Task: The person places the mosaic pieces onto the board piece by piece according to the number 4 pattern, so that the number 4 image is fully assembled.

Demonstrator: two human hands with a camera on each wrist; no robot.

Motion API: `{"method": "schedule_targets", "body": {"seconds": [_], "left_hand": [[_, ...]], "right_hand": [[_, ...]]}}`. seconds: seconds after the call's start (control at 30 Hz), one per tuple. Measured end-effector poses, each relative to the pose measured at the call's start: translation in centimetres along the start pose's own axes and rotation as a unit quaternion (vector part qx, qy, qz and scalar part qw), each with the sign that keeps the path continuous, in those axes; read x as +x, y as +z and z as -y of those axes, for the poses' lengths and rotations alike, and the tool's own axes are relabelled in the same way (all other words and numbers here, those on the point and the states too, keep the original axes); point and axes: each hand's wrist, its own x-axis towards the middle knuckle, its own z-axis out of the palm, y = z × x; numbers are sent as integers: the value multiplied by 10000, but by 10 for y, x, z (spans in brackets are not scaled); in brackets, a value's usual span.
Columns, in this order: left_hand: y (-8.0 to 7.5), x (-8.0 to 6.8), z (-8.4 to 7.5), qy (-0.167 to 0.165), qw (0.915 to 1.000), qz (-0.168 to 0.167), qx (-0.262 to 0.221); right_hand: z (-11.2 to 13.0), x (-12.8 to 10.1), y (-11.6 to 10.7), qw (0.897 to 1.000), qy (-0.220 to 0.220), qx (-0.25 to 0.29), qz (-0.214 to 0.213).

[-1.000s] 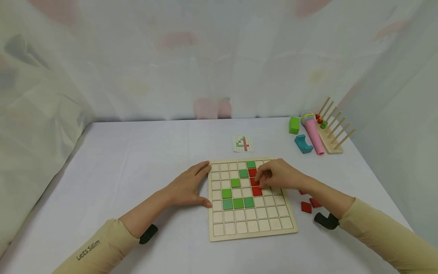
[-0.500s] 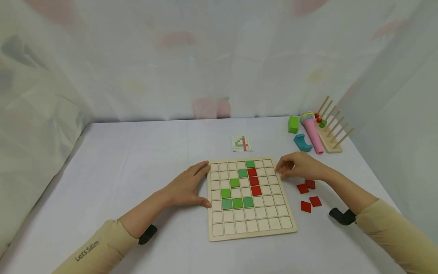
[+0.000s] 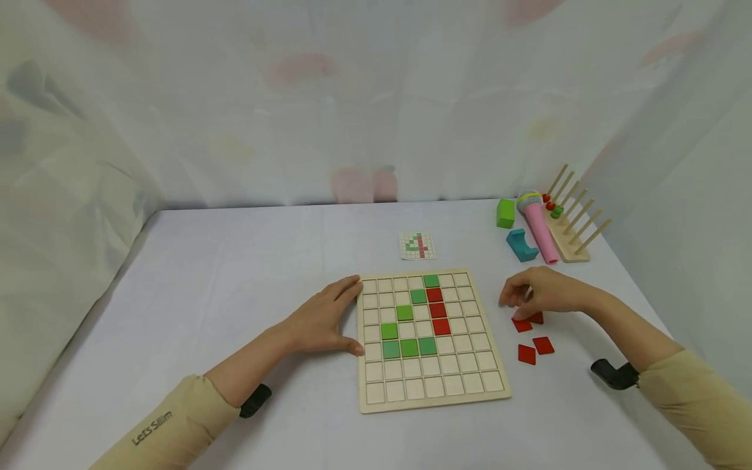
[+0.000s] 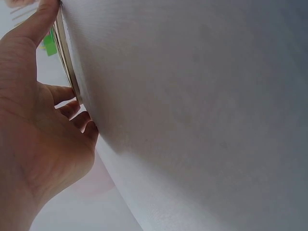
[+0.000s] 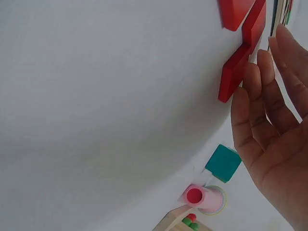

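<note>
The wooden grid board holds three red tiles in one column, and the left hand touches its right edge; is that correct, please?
The edge is wrong: the head view shows the left hand touching the wooden grid board at its left edge.

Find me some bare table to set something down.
Free: the wide stretch between the left hand and back curtain; the strip nearer than the grid board. Crowded: the right side, where the right hand, red tiles, teal block, green block, pink microphone and peg rack cluster.
</note>
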Motion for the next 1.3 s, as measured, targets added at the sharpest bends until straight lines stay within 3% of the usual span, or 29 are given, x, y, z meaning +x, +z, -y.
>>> {"method": "schedule_targets", "body": {"seconds": [0.2,0.43,1.3], "left_hand": [[1,1,1,-2,10000,-6,-21],[2,1,2,-4,10000,-1,-62],[2,1,1,-13,10000,-2,-34]], "right_hand": [[-3,-5,-1,9992,267,212,226],[-8,-5,1,9990,217,88,382],[-3,-5,7,9996,173,-134,167]]}}
